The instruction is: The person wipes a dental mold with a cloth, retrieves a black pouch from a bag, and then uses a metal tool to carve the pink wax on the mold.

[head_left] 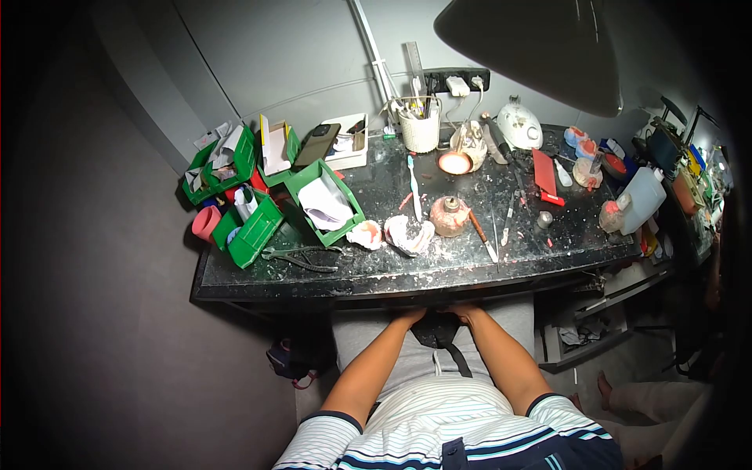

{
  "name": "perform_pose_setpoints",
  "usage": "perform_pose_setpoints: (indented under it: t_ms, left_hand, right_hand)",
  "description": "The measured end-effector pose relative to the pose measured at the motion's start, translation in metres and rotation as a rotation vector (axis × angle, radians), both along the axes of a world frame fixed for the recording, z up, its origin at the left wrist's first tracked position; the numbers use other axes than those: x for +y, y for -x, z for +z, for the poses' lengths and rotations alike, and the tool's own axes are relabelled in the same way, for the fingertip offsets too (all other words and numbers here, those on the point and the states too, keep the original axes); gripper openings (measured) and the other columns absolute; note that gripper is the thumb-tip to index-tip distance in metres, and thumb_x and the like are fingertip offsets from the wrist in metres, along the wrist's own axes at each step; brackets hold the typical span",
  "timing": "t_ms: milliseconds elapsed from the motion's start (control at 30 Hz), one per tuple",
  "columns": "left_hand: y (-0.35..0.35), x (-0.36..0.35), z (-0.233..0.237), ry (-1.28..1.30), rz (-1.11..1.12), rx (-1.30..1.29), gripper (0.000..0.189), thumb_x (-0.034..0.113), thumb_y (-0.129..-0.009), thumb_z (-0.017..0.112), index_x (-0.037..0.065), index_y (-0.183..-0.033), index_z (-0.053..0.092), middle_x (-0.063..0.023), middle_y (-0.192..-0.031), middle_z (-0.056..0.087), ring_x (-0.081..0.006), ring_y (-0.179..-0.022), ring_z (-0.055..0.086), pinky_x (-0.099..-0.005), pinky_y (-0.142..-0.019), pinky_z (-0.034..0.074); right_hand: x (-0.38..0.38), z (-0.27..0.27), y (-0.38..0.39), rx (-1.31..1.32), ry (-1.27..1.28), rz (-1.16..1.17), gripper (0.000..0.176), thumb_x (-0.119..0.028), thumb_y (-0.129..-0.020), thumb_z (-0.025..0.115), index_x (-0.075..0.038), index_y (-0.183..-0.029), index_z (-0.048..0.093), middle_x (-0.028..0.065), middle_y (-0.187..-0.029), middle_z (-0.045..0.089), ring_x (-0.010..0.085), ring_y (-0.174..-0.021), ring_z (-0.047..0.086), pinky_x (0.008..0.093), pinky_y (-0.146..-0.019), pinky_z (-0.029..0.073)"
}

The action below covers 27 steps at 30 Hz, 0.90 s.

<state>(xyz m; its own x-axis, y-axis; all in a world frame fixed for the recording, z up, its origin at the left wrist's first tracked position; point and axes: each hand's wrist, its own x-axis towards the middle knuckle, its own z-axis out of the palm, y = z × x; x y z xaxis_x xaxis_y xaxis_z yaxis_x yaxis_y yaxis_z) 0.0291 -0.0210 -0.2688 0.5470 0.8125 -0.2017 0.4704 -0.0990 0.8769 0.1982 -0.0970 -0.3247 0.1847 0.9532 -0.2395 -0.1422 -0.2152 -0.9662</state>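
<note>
My left hand [410, 316] and my right hand [465, 311] are low over my lap, just below the front edge of the black worktable [376, 283]. Between them lies a black cloth-like item [435, 332] with a strap hanging down; both hands are beside it, perhaps touching it. The table edge and the angle hide my fingers, so their grip does not show. On the table above my hands stand a white plaster dental cast [409, 235], a smaller cast with pink [365, 234], and a round spirit burner [450, 217].
Green bins [323, 204] with paper crowd the left side, near pliers [301, 257]. A toothbrush [414, 188], a brown-handled knife [483, 236] and a red box [547, 177] lie further back. A lamp shade [533, 47] overhangs. Another person's legs [642, 403] are at lower right.
</note>
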Motion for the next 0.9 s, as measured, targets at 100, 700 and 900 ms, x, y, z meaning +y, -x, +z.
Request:
perform_pose_setpoints:
  t_ms: [100, 700, 900]
  left_hand:
    - [-0.002, 0.026, -0.053, -0.416, -0.052, 0.012, 0.059, 0.045, -0.102, 0.050, 0.005, -0.145, 0.049, -0.0187, -0.154, 0.044, -0.0342, -0.144, 0.038, -0.0458, -0.119, 0.029]
    - [-0.008, 0.009, -0.038, -0.301, -0.269, 0.365, 0.054, 0.033, -0.103, 0.051, 0.007, -0.149, 0.044, -0.0201, -0.155, 0.042, -0.0358, -0.143, 0.039, -0.0470, -0.118, 0.033]
    - [0.014, 0.019, -0.044, 1.256, 0.449, -0.899, 0.051, 0.045, -0.103, 0.052, 0.011, -0.141, 0.054, -0.0112, -0.143, 0.056, -0.0294, -0.129, 0.054, -0.0479, -0.115, 0.040]
  right_hand:
    - [0.003, 0.036, -0.001, 0.281, 0.277, -0.138, 0.066, -0.017, -0.098, 0.063, -0.018, -0.156, 0.032, 0.0109, -0.153, 0.038, 0.0350, -0.129, 0.050, 0.0496, -0.081, 0.061]
    - [0.012, 0.051, 0.013, 0.110, 0.264, -0.230, 0.053, -0.010, -0.096, 0.065, -0.009, -0.146, 0.046, 0.0140, -0.137, 0.056, 0.0306, -0.115, 0.063, 0.0440, -0.071, 0.065]
    - [0.010, 0.062, 0.012, 0.187, 0.285, -0.244, 0.051, -0.008, -0.097, 0.063, -0.009, -0.145, 0.047, 0.0144, -0.133, 0.059, 0.0302, -0.112, 0.064, 0.0447, -0.071, 0.065]
